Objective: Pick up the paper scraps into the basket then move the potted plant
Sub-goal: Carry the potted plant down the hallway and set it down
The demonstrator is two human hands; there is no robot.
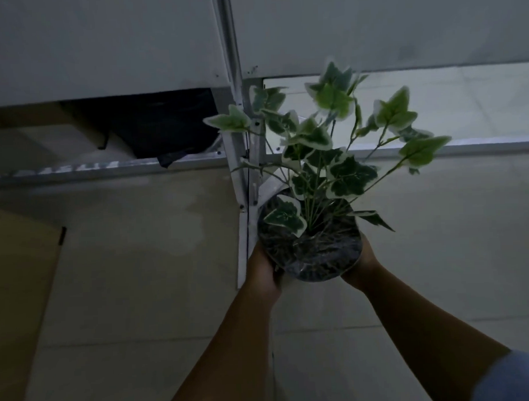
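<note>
The room is dim. Two bare hands hold the potted plant (pixel 311 246) up in the air, above the pale tiled floor (pixel 140 279). The left hand (pixel 264 272) wraps the left side of the round pot. The right hand (pixel 361 266) wraps the right side. Both hands press in against the pot, one on each side. The pot tips a little away from the person, and its green and white ivy leaves (pixel 333 144) spread up and to the right.

No paper scraps and no basket show here, so I think the picking-up part is done. The step now looks like moving the plant.

Next, the hands need to keep the pot level so nothing spills. They must steer the leaves past the white metal table legs (pixel 241 171) just behind it, then set the pot down gently on a flat spot.
</note>
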